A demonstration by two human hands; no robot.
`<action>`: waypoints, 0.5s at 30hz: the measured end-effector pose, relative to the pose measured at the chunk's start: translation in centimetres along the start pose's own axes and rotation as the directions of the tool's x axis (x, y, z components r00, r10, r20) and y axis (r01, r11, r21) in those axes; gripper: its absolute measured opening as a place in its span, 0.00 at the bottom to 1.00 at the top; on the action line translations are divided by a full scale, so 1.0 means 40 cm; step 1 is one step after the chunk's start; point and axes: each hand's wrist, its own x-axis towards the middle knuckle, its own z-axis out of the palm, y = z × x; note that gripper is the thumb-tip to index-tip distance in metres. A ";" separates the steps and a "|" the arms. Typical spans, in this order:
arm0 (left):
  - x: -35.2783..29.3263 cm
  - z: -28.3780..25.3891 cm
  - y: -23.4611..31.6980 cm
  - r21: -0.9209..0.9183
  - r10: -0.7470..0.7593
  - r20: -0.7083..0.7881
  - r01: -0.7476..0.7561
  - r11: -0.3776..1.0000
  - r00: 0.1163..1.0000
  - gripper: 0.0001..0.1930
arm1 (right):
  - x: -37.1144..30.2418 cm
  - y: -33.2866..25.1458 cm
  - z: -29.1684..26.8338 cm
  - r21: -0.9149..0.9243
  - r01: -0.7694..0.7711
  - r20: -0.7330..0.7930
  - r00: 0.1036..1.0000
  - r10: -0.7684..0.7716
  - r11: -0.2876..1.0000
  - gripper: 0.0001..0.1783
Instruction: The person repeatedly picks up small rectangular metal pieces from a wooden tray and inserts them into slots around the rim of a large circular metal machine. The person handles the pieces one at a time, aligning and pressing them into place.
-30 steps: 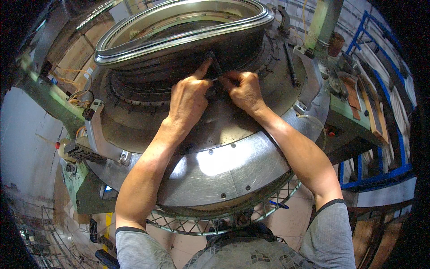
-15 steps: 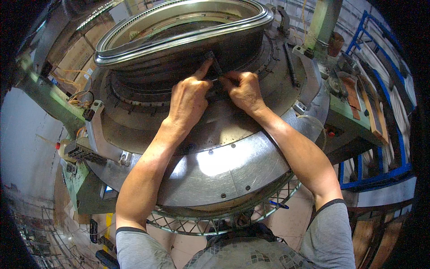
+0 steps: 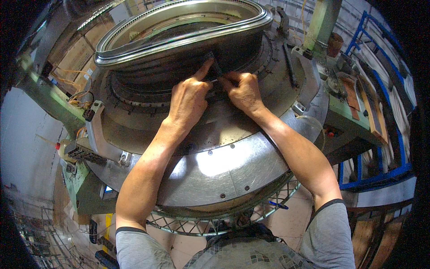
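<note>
Left hand (image 3: pixel 189 101): I see mostly its back; the thumb is largely hidden behind it, and I can't tell whether the index fingertip touches.
Right hand (image 3: pixel 245 92): fingertips sunk in shadow at upper centre, grip unreadable for me.
Pale sliver (image 3: pixel 214 80): between the hands, too small for me to identify.
Dark strip (image 3: pixel 216 67): blends into the shadowed wall behind; I lose its lower end near the fingers.
Green post (image 3: pixel 321 27): cut off by the upper edge.
Grey shirt (image 3: pixel 237 255): cut off by the lower edge.
Lit screen (image 3: pixel 109 189): lower left, too small to read from here.
</note>
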 end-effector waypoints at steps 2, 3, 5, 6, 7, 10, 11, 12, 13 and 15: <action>0.002 -0.002 0.001 -0.015 0.005 0.001 -0.005 1.000 1.000 0.18 | 0.000 -0.001 0.001 0.030 -0.012 -0.015 1.000 0.012 0.999 0.10; 0.003 -0.003 0.001 -0.023 0.008 0.002 -0.008 1.000 1.000 0.18 | 0.000 -0.001 0.002 0.028 -0.015 -0.018 1.000 0.016 0.999 0.10; 0.003 -0.003 0.003 -0.025 0.009 -0.005 -0.009 1.000 1.000 0.17 | 0.001 -0.001 0.004 0.022 -0.033 -0.020 0.999 0.033 0.999 0.10; 0.004 -0.003 0.003 -0.026 0.009 -0.008 -0.010 1.000 1.000 0.17 | 0.001 -0.001 0.004 0.028 -0.020 -0.028 0.999 0.020 0.999 0.10; 0.004 -0.003 0.004 -0.025 0.012 -0.012 -0.012 1.000 1.000 0.17 | 0.001 0.000 0.005 0.032 -0.016 -0.033 0.999 0.017 0.999 0.10; 0.006 -0.002 0.005 -0.020 0.012 -0.012 -0.012 1.000 1.000 0.16 | 0.002 0.001 0.003 -0.017 -0.001 -0.015 1.000 0.000 1.000 0.10; 0.006 -0.002 0.005 -0.017 0.009 -0.005 -0.009 1.000 1.000 0.16 | 0.002 0.002 0.002 -0.053 -0.012 0.000 1.000 0.012 0.999 0.10; 0.007 -0.003 0.005 -0.014 0.000 0.006 0.000 1.000 1.000 0.16 | 0.002 0.002 0.001 -0.042 0.006 -0.002 1.000 -0.006 0.999 0.10; 0.007 -0.002 0.005 -0.015 0.000 0.006 0.000 1.000 1.000 0.16 | 0.002 0.002 0.000 -0.041 0.006 -0.001 1.000 -0.006 0.999 0.10; 0.005 0.001 0.005 -0.017 -0.013 0.013 0.013 1.000 1.000 0.15 | 0.002 0.001 0.000 -0.037 0.006 0.000 1.000 -0.006 0.999 0.10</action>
